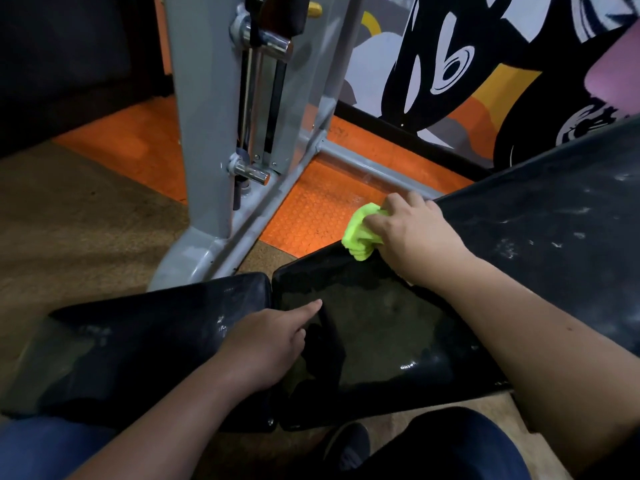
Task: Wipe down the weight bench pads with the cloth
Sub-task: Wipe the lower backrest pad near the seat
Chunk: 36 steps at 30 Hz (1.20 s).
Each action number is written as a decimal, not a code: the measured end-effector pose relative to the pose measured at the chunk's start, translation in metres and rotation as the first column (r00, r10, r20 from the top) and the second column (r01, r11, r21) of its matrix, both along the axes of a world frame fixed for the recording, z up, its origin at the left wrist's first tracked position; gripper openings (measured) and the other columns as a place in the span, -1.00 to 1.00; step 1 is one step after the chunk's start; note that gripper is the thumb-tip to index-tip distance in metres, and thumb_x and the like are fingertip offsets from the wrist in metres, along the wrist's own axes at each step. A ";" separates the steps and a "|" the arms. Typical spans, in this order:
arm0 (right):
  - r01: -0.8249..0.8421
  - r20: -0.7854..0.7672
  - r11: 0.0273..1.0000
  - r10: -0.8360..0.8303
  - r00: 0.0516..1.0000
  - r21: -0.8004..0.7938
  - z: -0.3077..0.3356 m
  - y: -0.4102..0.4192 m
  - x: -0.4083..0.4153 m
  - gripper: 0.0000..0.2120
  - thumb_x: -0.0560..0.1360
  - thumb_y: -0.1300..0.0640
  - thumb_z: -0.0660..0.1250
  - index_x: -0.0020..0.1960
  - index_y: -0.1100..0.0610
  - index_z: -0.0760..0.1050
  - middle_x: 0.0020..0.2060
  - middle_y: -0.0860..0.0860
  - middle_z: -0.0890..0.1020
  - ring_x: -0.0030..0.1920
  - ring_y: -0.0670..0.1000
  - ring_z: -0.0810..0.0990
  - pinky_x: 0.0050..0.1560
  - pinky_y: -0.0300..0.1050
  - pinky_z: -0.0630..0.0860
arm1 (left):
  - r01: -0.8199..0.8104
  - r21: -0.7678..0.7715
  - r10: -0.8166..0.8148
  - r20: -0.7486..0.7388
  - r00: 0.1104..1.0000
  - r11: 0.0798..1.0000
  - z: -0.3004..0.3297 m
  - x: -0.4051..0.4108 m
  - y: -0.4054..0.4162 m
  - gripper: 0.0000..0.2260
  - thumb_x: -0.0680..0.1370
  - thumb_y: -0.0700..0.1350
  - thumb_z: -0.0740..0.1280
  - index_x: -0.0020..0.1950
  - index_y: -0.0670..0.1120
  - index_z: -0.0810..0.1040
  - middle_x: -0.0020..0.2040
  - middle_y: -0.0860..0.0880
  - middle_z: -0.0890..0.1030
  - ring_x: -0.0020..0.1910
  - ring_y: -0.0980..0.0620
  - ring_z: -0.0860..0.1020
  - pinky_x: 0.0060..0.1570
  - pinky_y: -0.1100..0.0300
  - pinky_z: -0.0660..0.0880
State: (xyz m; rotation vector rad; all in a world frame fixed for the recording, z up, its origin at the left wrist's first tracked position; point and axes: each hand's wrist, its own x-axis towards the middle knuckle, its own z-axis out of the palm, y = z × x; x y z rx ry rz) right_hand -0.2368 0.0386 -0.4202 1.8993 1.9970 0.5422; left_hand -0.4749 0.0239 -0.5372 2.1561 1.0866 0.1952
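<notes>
My right hand point(414, 233) is shut on a bunched lime-green cloth point(362, 233), pressing it on the far edge of the middle black bench pad point(381, 327), where that pad meets the long tilted back pad point(554, 216). The middle pad looks wet and glossy. My left hand point(268, 344) rests with its fingers spread at the gap between the middle pad and the left black pad point(145, 341), index finger pointing forward, holding nothing. The back pad shows white smears.
A grey steel machine frame point(207, 133) with chrome pins point(251, 173) stands just beyond the pads on orange rubber flooring point(318, 209). Brown matting point(69, 220) lies to the left. A painted wall point(485, 64) is behind. My knees and a shoe point(349, 445) are below.
</notes>
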 end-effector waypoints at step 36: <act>0.059 0.007 0.982 -0.058 0.998 -0.178 -0.020 0.054 -0.031 -0.66 0.59 0.07 0.21 0.36 -0.03 0.42 0.21 0.14 0.44 0.19 0.24 0.41 0.13 0.15 0.40 | -0.023 -0.039 0.023 -0.001 1.000 0.999 0.002 0.006 0.009 -0.53 0.67 -0.01 0.14 0.54 0.37 0.19 0.04 0.01 0.67 0.04 -0.03 0.59 0.07 0.03 0.53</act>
